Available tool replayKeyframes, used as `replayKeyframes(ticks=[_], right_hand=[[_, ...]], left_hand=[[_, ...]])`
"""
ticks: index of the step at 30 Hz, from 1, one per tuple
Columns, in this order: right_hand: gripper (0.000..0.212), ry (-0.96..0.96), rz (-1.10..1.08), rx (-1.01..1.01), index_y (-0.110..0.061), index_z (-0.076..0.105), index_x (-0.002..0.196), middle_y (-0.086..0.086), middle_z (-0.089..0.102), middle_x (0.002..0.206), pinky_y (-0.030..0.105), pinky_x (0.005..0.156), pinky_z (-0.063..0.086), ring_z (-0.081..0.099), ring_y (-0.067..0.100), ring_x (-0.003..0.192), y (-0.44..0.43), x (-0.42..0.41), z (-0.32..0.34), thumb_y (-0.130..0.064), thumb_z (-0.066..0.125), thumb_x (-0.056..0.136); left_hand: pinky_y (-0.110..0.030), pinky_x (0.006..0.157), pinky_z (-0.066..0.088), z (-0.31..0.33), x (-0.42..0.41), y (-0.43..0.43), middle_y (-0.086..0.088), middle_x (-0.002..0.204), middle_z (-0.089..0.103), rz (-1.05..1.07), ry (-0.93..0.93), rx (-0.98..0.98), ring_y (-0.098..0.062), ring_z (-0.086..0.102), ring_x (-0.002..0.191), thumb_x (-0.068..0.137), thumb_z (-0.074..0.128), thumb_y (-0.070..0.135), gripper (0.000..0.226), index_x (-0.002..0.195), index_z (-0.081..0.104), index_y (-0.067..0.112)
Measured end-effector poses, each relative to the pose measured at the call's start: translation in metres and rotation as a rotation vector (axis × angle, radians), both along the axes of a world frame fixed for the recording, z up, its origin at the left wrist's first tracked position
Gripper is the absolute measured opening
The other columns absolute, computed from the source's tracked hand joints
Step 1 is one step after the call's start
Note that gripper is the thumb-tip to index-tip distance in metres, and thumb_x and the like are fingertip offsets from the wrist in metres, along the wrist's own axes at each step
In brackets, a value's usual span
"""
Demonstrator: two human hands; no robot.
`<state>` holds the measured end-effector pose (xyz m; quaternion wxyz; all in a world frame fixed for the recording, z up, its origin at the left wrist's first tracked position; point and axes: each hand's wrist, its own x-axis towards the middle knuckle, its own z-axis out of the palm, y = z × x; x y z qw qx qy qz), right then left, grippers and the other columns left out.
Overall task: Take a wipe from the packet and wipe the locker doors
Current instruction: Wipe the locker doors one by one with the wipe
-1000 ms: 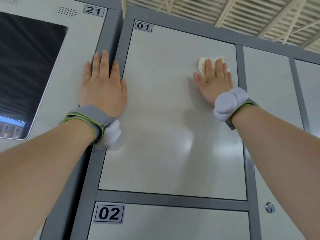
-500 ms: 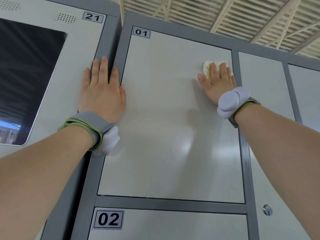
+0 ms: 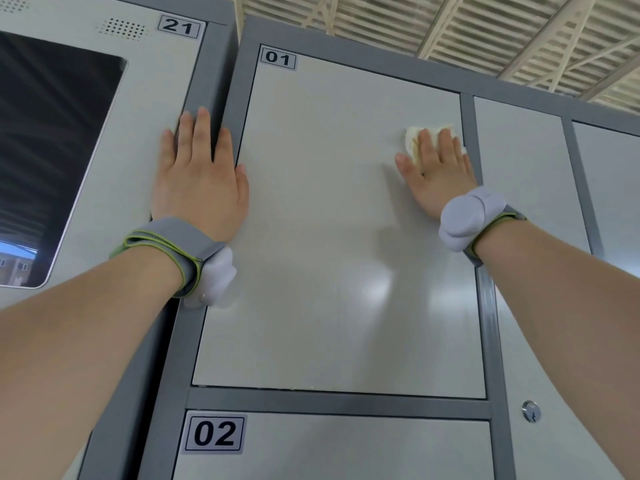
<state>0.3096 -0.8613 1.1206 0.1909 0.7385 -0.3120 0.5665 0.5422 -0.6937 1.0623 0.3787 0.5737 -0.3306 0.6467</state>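
Observation:
The pale grey locker door marked 01 fills the middle of the head view. My right hand lies flat with straight fingers near the door's upper right corner and presses a crumpled, yellowish-white wipe against it. Most of the wipe is hidden under the fingers. My left hand rests flat and open on the grey frame between door 01 and the unit marked 21. The wipe packet is out of sight.
Door 02 sits below door 01. To the right is another door with a round key lock. On the left, unit 21 has a dark glass screen. Roof beams show above the lockers.
My right hand and the wipe have slid slightly right and down along door 01, closer to its right edge. My left hand stays in place on the frame.

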Motion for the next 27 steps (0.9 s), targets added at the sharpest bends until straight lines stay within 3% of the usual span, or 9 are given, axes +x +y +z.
replayKeyframes(ticks=[5,14,21,27], right_hand=[[0.07,-0.116,0.021,0.063,-0.022,0.002,0.152,0.007,-0.009,0.159,0.034,0.116,-0.009,-0.011,0.021,0.146,-0.001,0.005,-0.001,-0.059,0.021,0.095],[0.07,0.079,0.047,-0.054,-0.025,0.001,0.151,0.005,-0.011,0.159,0.031,0.115,-0.01,-0.012,0.019,0.145,0.005,0.005,-0.044,-0.057,0.025,0.094],[0.071,-0.066,0.033,0.06,-0.023,0.0,0.152,0.008,-0.01,0.159,0.033,0.115,-0.01,-0.012,0.02,0.146,-0.001,-0.001,-0.026,-0.058,0.024,0.095],[0.066,0.132,0.079,-0.095,-0.026,-0.001,0.151,0.006,-0.015,0.158,0.03,0.113,-0.014,-0.016,0.018,0.145,0.019,0.021,-0.063,-0.053,0.024,0.096]], left_hand=[[-0.049,0.115,0.006,0.0,0.001,0.0,-0.027,0.152,0.019,0.001,0.009,-0.003,-0.04,0.015,0.142,0.088,0.024,0.031,0.064,0.141,0.035,-0.004],[-0.053,0.114,0.009,0.0,0.001,-0.001,-0.03,0.15,0.021,0.0,-0.013,-0.008,-0.043,0.017,0.14,0.089,0.027,0.03,0.063,0.139,0.036,-0.007],[-0.048,0.115,0.008,0.001,0.003,0.0,-0.029,0.15,0.021,-0.014,-0.023,-0.01,-0.043,0.017,0.14,0.089,0.026,0.029,0.062,0.14,0.037,-0.004],[-0.049,0.115,0.009,0.001,0.004,0.0,-0.031,0.15,0.021,-0.018,-0.031,-0.008,-0.045,0.018,0.139,0.088,0.028,0.027,0.062,0.139,0.037,-0.006]])
